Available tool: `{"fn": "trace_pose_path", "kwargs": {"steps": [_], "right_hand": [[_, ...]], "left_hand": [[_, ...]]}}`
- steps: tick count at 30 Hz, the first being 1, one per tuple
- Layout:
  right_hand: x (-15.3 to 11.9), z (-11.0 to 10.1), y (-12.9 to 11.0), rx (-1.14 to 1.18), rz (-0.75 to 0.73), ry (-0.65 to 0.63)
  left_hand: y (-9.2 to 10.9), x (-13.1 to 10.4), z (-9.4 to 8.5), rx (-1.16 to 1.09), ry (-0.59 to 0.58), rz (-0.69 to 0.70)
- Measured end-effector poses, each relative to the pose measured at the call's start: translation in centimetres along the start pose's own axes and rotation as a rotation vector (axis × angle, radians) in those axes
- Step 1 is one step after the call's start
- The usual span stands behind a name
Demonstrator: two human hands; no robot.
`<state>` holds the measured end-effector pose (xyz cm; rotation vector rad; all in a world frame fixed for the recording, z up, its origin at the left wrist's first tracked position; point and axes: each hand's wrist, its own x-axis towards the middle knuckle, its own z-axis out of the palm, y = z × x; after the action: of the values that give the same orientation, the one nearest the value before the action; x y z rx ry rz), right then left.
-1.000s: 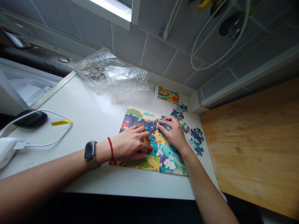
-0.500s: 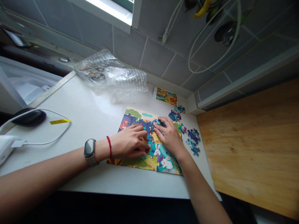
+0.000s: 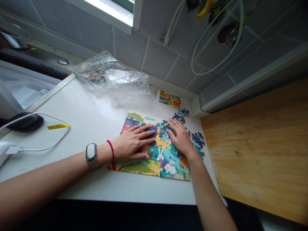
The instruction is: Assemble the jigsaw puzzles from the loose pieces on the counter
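A colourful jigsaw puzzle point(image 3: 144, 166) with animals, two white rabbits among them, lies on the white tabletop. My left hand point(image 3: 134, 142) rests flat on its left and middle part, fingers stretched out and holding nothing. Over the right part of the puzzle is my right hand point(image 3: 181, 138), its fingers extended and somewhat apart; whether a piece lies under them is hidden. Loose puzzle pieces point(image 3: 197, 141) are heaped just right of that hand. More pieces point(image 3: 183, 112) lie beyond its fingertips, partly covered by them.
A small picture card point(image 3: 168, 98) lies behind the puzzle. Clear plastic bags point(image 3: 127, 81), one with pieces inside, sit near the tiled wall. To the left are a black mouse-like object point(image 3: 26, 122) and a white cable point(image 3: 51, 148). A wooden board point(image 3: 255, 144) adjoins at right.
My left hand's fingers have gone from curled to spread flat on the puzzle. My right hand has shifted slightly right, uncovering more of the puzzle's middle.
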<state>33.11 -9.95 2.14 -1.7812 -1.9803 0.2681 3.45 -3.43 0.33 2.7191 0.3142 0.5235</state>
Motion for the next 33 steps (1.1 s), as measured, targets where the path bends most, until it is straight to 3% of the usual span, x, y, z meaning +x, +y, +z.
{"fn": "trace_pose_path", "kwargs": {"steps": [3, 15, 24, 27, 31, 33], "right_hand": [[0.1, 0.3, 0.5, -0.004, -0.005, -0.053], [0.5, 0.0, 1.2, -0.032, -0.054, 0.084], [0.5, 0.3, 1.2, 0.003, -0.087, 0.083], [0.5, -0.7, 1.0, 0.042, -0.046, 0.232], [0.0, -3.4, 2.3, 0.185, 0.134, 0.682], [-0.3, -4.3, 3.6, 0.279, 0.257, 0.808]], "left_hand": [[0.1, 0.0, 0.0, 0.016, -0.031, -0.017], [0.4, 0.3, -0.2, 0.031, -0.050, -0.054], [0.3, 0.3, -0.3, 0.037, -0.049, -0.041], [0.2, 0.2, -0.3, 0.035, -0.058, -0.039], [0.0, 0.1, -0.3, 0.043, -0.079, -0.026], [-0.1, 0.0, -0.3, 0.041, -0.082, -0.022]]}}
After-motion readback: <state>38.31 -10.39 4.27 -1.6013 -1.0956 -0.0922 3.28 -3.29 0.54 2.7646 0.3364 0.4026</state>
